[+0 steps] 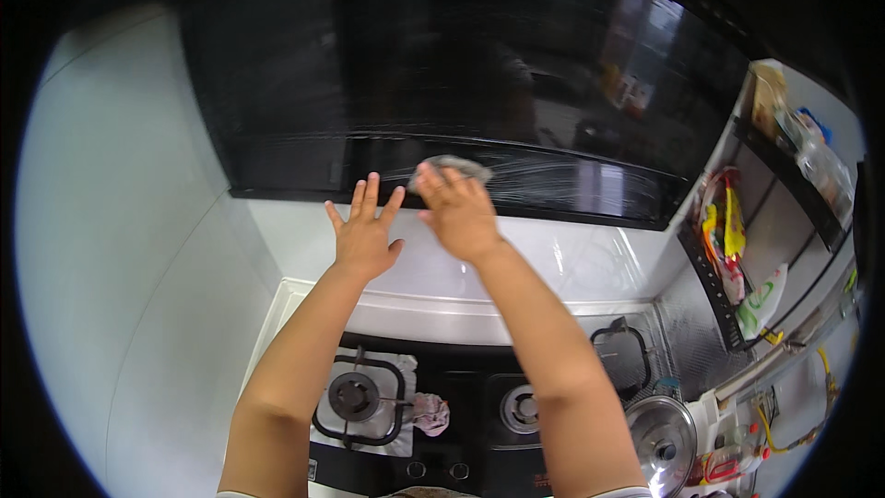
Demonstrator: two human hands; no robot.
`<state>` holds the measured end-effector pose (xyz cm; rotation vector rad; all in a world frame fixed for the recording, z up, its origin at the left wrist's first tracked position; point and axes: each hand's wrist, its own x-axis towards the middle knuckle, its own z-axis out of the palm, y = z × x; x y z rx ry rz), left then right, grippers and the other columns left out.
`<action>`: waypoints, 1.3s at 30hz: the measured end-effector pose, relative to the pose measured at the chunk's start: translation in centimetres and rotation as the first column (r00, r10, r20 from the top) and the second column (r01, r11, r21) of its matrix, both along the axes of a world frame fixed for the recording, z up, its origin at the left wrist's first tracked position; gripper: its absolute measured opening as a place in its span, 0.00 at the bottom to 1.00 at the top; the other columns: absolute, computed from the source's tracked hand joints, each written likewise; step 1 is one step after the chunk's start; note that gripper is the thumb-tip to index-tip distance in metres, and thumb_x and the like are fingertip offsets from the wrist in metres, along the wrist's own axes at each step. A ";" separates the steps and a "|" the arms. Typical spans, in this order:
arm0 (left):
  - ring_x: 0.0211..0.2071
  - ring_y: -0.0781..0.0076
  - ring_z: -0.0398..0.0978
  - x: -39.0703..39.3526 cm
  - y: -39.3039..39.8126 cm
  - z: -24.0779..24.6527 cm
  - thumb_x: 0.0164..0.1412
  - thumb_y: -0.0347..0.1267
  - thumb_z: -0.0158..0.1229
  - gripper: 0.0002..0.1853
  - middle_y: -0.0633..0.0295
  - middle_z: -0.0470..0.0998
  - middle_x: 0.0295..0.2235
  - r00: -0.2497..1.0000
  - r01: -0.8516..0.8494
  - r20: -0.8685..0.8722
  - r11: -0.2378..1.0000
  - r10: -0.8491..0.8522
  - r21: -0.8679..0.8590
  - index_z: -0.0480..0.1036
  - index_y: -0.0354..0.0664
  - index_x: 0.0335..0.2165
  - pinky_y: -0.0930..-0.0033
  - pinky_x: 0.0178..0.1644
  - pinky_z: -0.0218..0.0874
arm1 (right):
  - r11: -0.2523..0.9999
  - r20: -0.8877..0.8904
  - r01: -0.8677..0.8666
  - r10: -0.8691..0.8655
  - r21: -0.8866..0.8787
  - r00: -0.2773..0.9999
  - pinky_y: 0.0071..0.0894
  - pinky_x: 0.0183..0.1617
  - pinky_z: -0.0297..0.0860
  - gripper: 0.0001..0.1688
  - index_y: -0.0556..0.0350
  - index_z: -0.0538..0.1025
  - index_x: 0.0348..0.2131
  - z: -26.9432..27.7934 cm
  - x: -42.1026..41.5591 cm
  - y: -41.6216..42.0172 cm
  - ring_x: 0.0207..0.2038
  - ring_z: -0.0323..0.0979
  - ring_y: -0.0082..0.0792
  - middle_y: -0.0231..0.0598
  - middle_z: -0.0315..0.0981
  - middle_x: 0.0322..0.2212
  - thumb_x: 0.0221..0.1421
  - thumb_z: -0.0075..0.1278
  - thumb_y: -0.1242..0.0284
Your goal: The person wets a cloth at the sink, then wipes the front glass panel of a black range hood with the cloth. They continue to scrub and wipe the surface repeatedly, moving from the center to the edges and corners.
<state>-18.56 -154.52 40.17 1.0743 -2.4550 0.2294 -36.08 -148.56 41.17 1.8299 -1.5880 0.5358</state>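
My right hand (460, 214) presses a grey cloth (453, 169) flat against the lower strip of a glossy black range hood panel (442, 83). Pale wet streaks (539, 180) mark the strip to the right of the cloth. My left hand (366, 232) is to the left, fingers spread, with its fingertips at the hood's lower edge; it holds nothing. Whether those fingertips touch the panel is hard to tell. Below both arms lies a black gas hob (456, 373), with a crumpled pinkish cloth (431, 414) beside the left burner (353, 397).
A loose pan support (622, 356) stands right of the hob, above a steel pot lid (662, 446). Black wall shelves (788, 173) at the right carry bags and packets. Bottles (726, 463) stand at the lower right. A pale wall (117, 221) bounds the left side.
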 end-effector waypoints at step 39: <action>0.67 0.48 0.34 15.1 -11.3 -1.4 0.48 0.37 0.65 0.37 0.38 0.39 0.64 0.973 0.015 -0.229 0.996 0.006 0.087 0.61 0.62 0.57 0.28 0.60 0.32 | 0.910 -0.367 0.108 0.052 0.401 0.929 0.52 0.68 0.39 0.26 0.39 0.65 0.58 5.4 8.8 -5.4 0.66 0.43 0.32 0.23 0.48 0.63 0.62 0.38 0.56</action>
